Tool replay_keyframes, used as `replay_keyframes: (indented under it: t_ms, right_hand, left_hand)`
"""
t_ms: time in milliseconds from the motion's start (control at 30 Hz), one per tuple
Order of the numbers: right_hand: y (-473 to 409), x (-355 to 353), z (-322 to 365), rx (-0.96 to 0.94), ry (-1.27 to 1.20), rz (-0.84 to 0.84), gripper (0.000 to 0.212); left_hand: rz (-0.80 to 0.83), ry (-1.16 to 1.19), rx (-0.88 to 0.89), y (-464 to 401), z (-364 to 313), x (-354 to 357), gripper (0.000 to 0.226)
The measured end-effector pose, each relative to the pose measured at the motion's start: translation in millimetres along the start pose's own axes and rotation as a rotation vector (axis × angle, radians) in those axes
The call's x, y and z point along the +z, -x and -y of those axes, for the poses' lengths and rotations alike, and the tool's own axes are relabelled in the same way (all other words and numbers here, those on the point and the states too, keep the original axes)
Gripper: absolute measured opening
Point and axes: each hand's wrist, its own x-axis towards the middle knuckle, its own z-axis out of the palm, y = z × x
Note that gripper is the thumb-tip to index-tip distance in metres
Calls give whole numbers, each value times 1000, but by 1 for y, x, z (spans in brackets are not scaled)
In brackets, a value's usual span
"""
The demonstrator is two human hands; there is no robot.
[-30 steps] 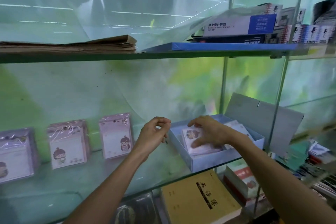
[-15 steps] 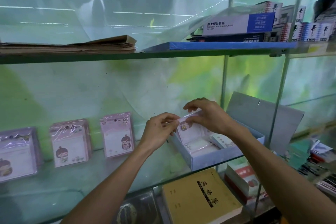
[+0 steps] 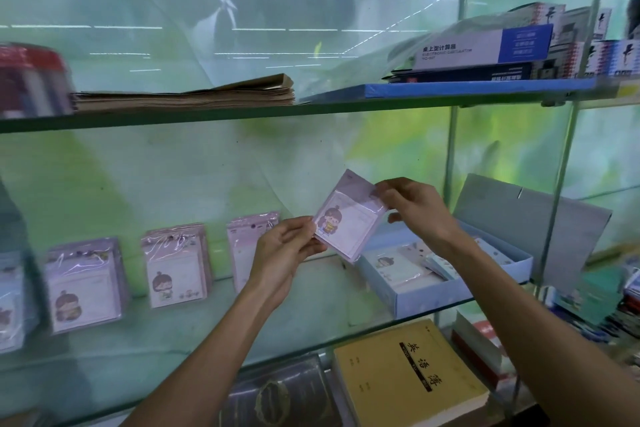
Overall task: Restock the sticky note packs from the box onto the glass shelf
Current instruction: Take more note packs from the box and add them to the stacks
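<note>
I have one pink, plastic-wrapped sticky note pack with a cartoon girl point(image 3: 348, 218) up in the air, tilted, between both hands and above the glass shelf point(image 3: 194, 333). My left hand point(image 3: 287, 246) pinches its lower corner at 7 o'clock; my right hand point(image 3: 415, 206) pinches the upper edge at 2 o'clock, fingers curled on the wrapper.

At 4 o'clock from the pack sits the pale blue cardboard box point(image 3: 436, 298), lid flap raised behind it, close to the shelf's front edge and just beside the metal upright point(image 3: 554, 208). More packs lie inside it; my right forearm hides part of them, so I cannot count them.

At 9 o'clock from the pack three standing pink packs point(image 3: 173, 267) lean against the green back wall, apart from one another. The nearest one is partly covered by my left hand. Bare glass lies between that row and the box, and along the front of the shelf.

At the far left edge more packs are cut off and blurred. The upper glass shelf point(image 3: 311, 111) carries a stack of brown paper point(image 3: 194, 97) and a white-and-blue calculator box point(image 3: 485, 45). Below at 5 o'clock lies a yellow exercise book point(image 3: 408, 381), its corner cut off.
</note>
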Motion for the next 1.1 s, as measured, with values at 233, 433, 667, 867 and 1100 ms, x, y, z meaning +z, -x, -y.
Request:
replay_keyframes:
  t_ms: [233, 433, 667, 867, 1100]
  right_hand:
    - [-1, 41, 16, -101, 116, 41, 19]
    - [1, 101, 43, -206, 167, 130, 13]
    - [6, 174, 79, -282, 226, 203, 12]
    - [12, 235, 99, -300, 222, 270, 15]
    - [19, 305, 116, -326, 218, 341, 11]
  left_hand:
    - [-23, -207, 48, 11, -13, -38, 19]
    - [-33, -317, 99, 31, -36, -73, 17]
    - [-158, -321, 88, 58, -61, -132, 15]
    - [-235, -366, 127, 77, -87, -186, 8]
    - [-353, -652, 204, 99, -115, -250, 19]
